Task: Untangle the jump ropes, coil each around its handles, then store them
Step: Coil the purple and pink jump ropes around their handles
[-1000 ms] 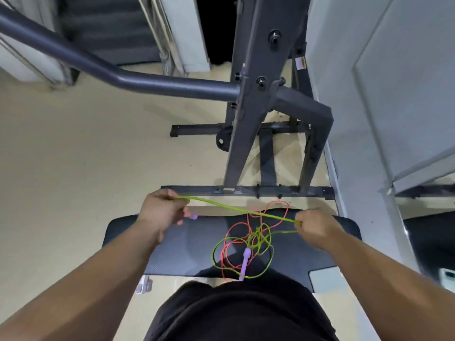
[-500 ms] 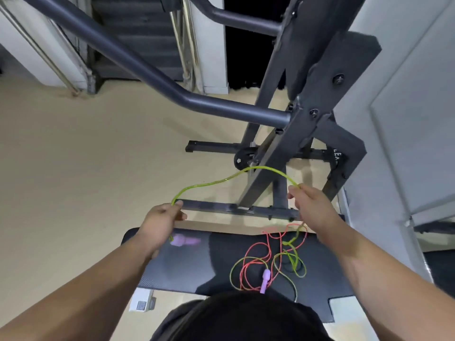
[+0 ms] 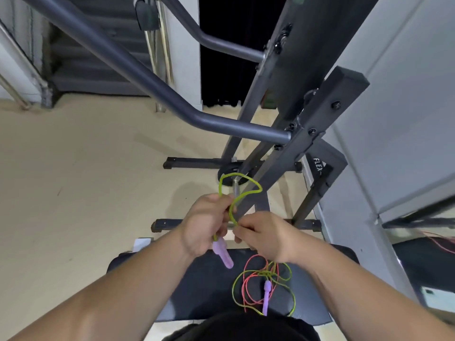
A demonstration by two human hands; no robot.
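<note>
My left hand (image 3: 204, 222) is curled round the top of a purple handle (image 3: 222, 254), whose lower end sticks out below my palm. My right hand (image 3: 261, 237) is right against it, fingers pinching the green rope (image 3: 230, 212). The rope rises in a loop above both hands and runs back into my left fist. Below my right hand, on the worktop (image 3: 197, 291), the rest of the green rope lies tangled with a red rope (image 3: 246, 284) around a second handle (image 3: 266, 296).
</note>
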